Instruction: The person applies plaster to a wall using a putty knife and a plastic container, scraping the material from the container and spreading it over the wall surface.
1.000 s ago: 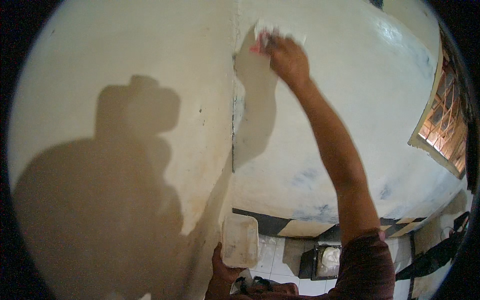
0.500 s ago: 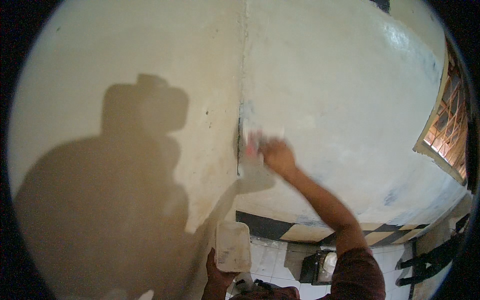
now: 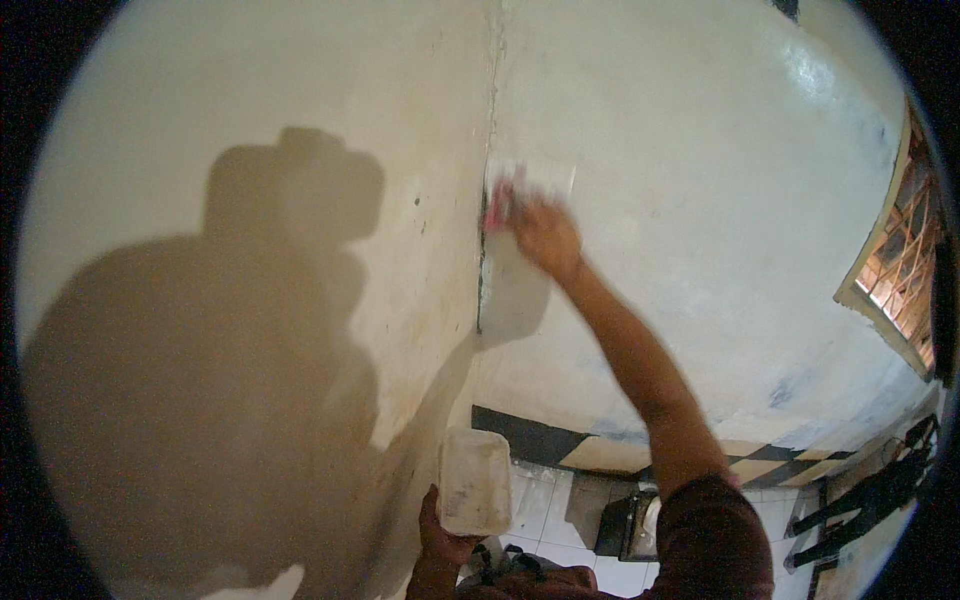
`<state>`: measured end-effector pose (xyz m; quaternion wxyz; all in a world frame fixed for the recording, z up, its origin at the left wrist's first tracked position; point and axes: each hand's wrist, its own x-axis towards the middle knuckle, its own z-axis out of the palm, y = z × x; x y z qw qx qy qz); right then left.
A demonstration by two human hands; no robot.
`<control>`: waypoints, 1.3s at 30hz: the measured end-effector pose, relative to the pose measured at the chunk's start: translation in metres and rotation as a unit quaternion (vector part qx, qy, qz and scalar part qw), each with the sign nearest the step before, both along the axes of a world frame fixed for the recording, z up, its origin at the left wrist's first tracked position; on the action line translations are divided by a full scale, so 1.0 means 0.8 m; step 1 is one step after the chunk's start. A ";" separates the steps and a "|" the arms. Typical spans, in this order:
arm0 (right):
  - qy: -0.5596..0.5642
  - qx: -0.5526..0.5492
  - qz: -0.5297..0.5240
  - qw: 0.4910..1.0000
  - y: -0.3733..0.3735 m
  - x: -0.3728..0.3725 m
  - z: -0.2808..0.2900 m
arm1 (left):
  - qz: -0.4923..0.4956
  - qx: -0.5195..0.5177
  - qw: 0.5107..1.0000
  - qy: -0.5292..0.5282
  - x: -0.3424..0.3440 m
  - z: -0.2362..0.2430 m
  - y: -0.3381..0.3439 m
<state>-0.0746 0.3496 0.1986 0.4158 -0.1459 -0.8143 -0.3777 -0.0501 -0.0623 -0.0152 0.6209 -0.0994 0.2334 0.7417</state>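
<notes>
My right hand grips a red tool, blurred by motion, with a pale wide edge against the white wall, just right of a rough vertical corner crack. My right arm reaches up from the lower edge. At the bottom centre my left hand holds a white rectangular plastic container, smeared inside, beside the left wall, which carries a large shadow of my head and body. The wet-looking patch around the tool is too blurred to make out clearly.
A window with a metal grille is at the right. A black and cream checked band runs along the wall's base. On the white tiled floor stands a dark box, partly hidden by my arm. Black legged objects are at lower right.
My right hand with the red tool has swept down the wall from near the top, then come partway back up. My left hand and the container have shifted only slightly.
</notes>
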 end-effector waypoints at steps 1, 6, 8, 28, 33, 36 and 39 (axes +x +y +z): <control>0.044 0.019 0.044 0.998 -0.007 -0.002 -0.076 | 0.010 -0.008 1.000 0.015 0.000 0.000 -0.001; -0.087 -0.127 0.090 0.984 -0.054 0.043 -0.375 | 0.018 0.137 0.922 -0.362 -0.013 -0.022 -0.010; -0.169 -0.238 0.074 0.954 -0.068 0.055 -0.414 | 0.004 0.067 0.980 -0.185 -0.013 -0.024 -0.015; -0.380 -0.470 0.119 0.788 0.002 -0.001 -0.290 | 0.048 0.036 0.998 -0.002 -0.002 -0.010 -0.028; -0.258 -0.498 0.121 0.819 -0.015 0.018 -0.277 | 0.046 0.018 0.999 -0.012 -0.011 -0.009 -0.009; -0.238 -0.457 0.122 0.848 0.009 0.086 -0.309 | 0.018 -0.024 0.999 0.017 -0.004 0.007 0.008; -0.256 -0.391 0.052 0.883 0.018 0.196 -0.324 | -0.016 -0.029 0.995 0.093 -0.001 -0.003 0.011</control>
